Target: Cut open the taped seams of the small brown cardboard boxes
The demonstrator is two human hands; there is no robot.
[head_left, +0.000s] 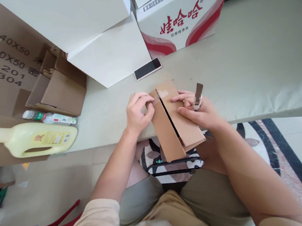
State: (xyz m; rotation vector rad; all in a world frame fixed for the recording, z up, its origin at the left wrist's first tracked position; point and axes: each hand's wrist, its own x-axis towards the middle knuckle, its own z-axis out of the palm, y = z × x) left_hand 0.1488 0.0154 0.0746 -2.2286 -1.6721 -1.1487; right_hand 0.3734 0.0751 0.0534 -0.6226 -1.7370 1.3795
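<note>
A small brown cardboard box (pixel 170 120) is tilted at the table's front edge, above my lap. A dark gap runs along its length between two flaps, and its near end stands partly open. My left hand (pixel 139 111) is closed, thumb and fingertips together at the box's upper left edge. Over the right flap lies my right hand (pixel 196 108), its fingertips and thumb touching the cardboard. A small brown and shiny strip (pixel 198 96) sticks up from its curled fingers; I cannot make out its exact kind.
A phone (pixel 148 69) lies beyond the box, beside a large white carton (pixel 111 55) and a red-and-white water carton (pixel 179 26). On the left are an open brown carton (pixel 64 89), a small bottle (pixel 50 117) and a yellow jug (pixel 42 139). The table edge (pixel 272 116) runs nearby.
</note>
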